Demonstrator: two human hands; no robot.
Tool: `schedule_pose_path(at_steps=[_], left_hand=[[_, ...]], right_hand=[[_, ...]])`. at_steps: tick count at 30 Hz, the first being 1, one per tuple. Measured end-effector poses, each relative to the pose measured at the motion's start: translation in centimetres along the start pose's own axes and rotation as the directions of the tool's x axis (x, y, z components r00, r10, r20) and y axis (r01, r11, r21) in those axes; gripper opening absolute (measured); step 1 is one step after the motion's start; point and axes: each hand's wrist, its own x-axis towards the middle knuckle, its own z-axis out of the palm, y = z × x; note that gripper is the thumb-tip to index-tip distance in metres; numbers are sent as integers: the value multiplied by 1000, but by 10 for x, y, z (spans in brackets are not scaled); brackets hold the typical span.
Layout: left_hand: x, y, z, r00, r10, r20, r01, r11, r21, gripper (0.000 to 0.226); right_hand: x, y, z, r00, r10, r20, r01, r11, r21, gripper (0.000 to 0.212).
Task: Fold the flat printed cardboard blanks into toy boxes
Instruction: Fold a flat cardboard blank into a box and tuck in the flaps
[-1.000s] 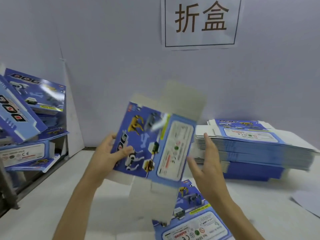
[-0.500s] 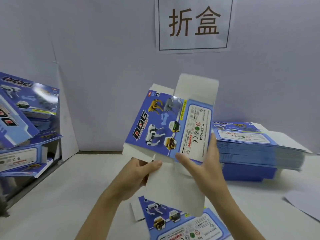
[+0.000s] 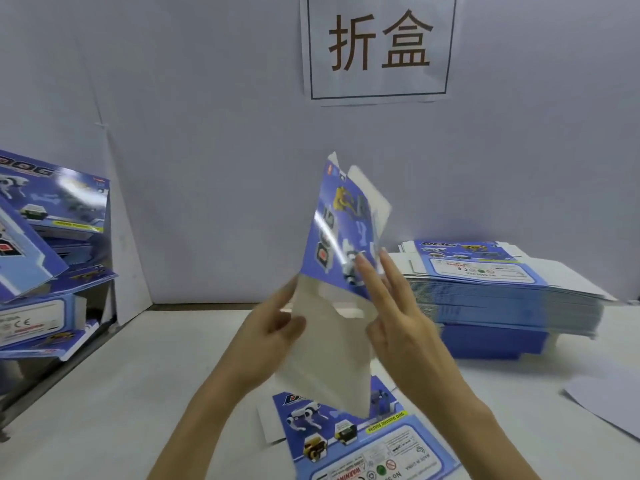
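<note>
I hold a blue printed cardboard blank (image 3: 332,233) upright in front of me, turned almost edge-on, its white flaps hanging below. My left hand (image 3: 273,334) grips the lower white flap with thumb and fingers. My right hand (image 3: 391,306) rests against the blue panel's right side, its fingers straight and spread. A second flat blank (image 3: 353,441) lies on the table under my hands. A tall stack of flat blanks (image 3: 491,289) sits at the right.
Several folded blue boxes (image 3: 45,237) are piled on a rack at the left. A white sheet (image 3: 609,407) lies at the table's right edge. A paper sign (image 3: 379,46) hangs on the grey wall behind.
The blank has turned from facing me to nearly edge-on. My left hand has shifted onto the lower white flap, and my right hand's fingers have straightened against the panel.
</note>
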Motion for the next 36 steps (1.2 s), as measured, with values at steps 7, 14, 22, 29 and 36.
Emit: schedule_pose_path(at_steps=[7, 14, 22, 29, 36], left_hand=[[-4, 15, -11, 986, -53, 160, 83, 979, -184, 74], [-6, 20, 12, 942, -219, 255, 305, 877, -372, 124], [1, 11, 0, 975, -221, -15, 190, 868, -460, 85], [3, -6, -7, 974, -223, 44, 224, 913, -340, 63], [-4, 3, -22, 952, -204, 227, 257, 938, -232, 89]], right_hand=[[-2, 5, 3, 981, 60, -186, -41, 994, 103, 59], [-7, 2, 5, 975, -52, -215, 58, 998, 24, 53], [1, 7, -11, 988, 152, 16, -139, 854, 502, 52], [8, 20, -24, 790, 536, 298, -542, 383, 748, 63], [0, 27, -17, 776, 467, 424, -553, 181, 813, 22]])
